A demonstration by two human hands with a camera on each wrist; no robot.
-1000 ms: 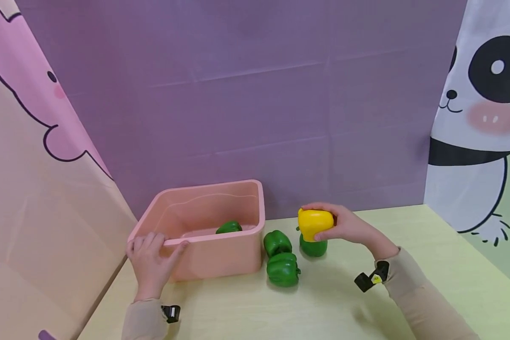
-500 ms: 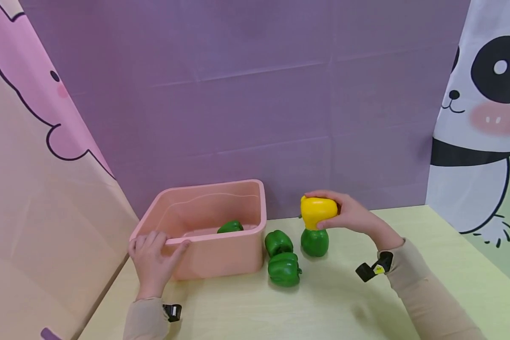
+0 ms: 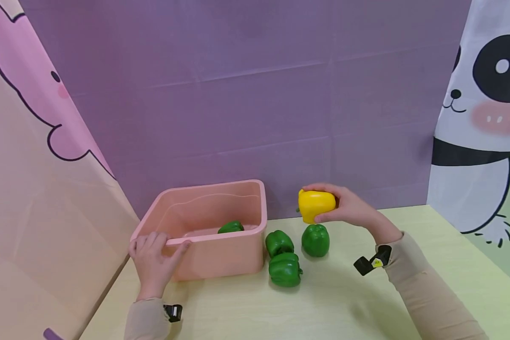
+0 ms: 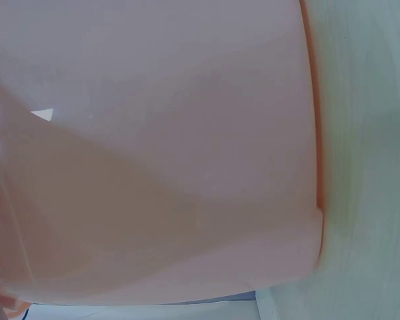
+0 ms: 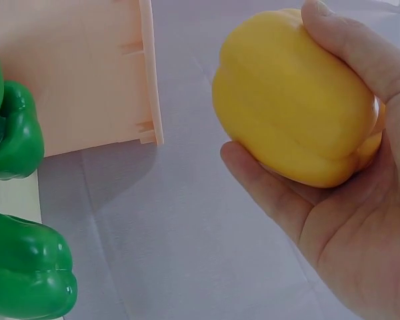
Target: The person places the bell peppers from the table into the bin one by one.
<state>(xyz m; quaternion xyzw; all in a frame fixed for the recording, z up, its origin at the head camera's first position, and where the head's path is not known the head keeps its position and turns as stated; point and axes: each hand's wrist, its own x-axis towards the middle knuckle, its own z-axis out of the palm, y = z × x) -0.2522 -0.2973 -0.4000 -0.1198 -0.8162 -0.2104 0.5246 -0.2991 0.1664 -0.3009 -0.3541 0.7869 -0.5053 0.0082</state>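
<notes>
Yellow pepper (image 3: 316, 206) is held off the table (image 3: 238, 309) by the right hand (image 3: 350, 206), whose fingers and thumb are curled around it, spread only as wide as its body. Its three o'clock end is covered by the palm, and its far side is hidden. In the right wrist view only two digits are clearly shown; the others are concealed. The rim of the pink box (image 3: 221, 257) is gripped near its front seven o'clock corner by the left hand (image 3: 153, 259), the fingers hooked over the edge; their tips are hidden, and the left wrist view is filled mostly by box wall. Much of the box floor is masked by the near wall, as is part of the green pepper inside (image 3: 231, 227). Both sleeves are cut off by the frame.

Compared with half a second ago, the held pepper has been raised slightly, so the green pepper at its six o'clock (image 3: 316, 241) is now fully uncovered. Two more green peppers (image 3: 284, 270), at its seven o'clock, are left unmoved.

In the head view, its long axis is laid roughly from nine to three o'clock; a speck of green, apparently stem, is seen at nine.
</notes>
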